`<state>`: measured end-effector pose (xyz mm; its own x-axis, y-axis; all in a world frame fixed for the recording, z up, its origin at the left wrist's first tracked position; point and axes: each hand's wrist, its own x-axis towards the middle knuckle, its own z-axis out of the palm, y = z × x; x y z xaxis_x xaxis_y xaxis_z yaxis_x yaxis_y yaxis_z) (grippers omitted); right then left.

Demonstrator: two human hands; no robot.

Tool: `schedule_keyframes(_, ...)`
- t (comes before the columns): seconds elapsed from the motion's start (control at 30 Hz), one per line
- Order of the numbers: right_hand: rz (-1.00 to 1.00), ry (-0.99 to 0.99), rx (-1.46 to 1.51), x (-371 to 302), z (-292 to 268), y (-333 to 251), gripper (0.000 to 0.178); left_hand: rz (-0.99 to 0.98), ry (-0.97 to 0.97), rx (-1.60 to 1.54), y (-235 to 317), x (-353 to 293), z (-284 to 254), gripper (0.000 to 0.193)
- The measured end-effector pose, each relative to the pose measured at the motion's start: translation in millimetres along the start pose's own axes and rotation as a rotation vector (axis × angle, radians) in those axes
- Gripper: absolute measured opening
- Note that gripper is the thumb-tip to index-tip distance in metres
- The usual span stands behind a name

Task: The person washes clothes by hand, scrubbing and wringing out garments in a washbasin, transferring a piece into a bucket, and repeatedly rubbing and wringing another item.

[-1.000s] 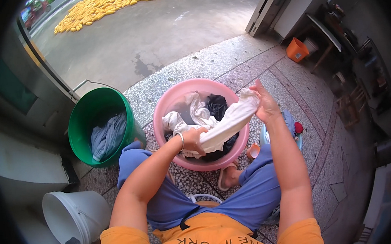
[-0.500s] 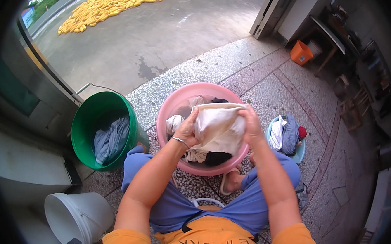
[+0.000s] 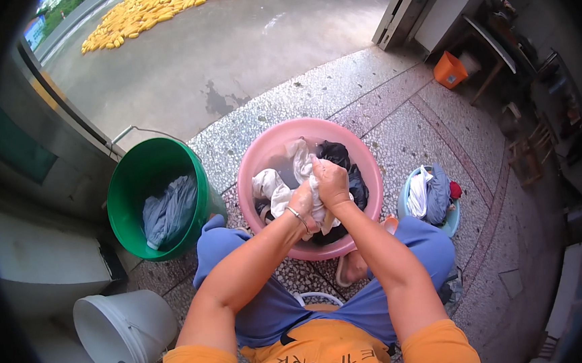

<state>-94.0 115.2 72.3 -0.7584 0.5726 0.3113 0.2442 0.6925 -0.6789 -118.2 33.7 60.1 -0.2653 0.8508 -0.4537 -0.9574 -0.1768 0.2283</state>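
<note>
In front of me sits a pink basin [image 3: 364, 148] holding cloudy water and wet laundry. A cream cloth garment [image 3: 318, 210] is bunched up over it, gripped by both hands. My left hand [image 3: 302, 206], with a bracelet at the wrist, is closed round the lower part. Just above and to its right, my right hand [image 3: 332, 180] is clenched on the upper part. Much of the garment is hidden by my fingers. White cloth [image 3: 271, 185] lies at the basin's left, and black clothing [image 3: 333, 153] lies at its far right side.
A green bucket [image 3: 210, 199] with grey-blue clothing [image 3: 170, 210] stands left. Nearer me is a white bucket [image 3: 145, 320]. At right, a light-blue basin [image 3: 453, 223] holds white, grey and red clothes. An orange bin [image 3: 450, 70] stands farther off; corn cobs [image 3: 164, 8] cover ground outside.
The cream garment was spread between my hands; now it is bunched. My hands have come together low over the basin, the right one moving left.
</note>
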Motion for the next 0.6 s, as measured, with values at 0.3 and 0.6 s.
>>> schedule_keyframes(0.3,-0.31,0.007,-0.377,10.7,-9.6,-15.2,0.033,-0.09,-0.107,-0.036,8.7,-16.5,0.9,0.022)
schedule_keyframes(0.6,-0.276,0.051,0.066,-37.8,-8.9,-60.9,0.032,0.197,-0.185,-0.013,3.5,9.7,-41.1,0.02)
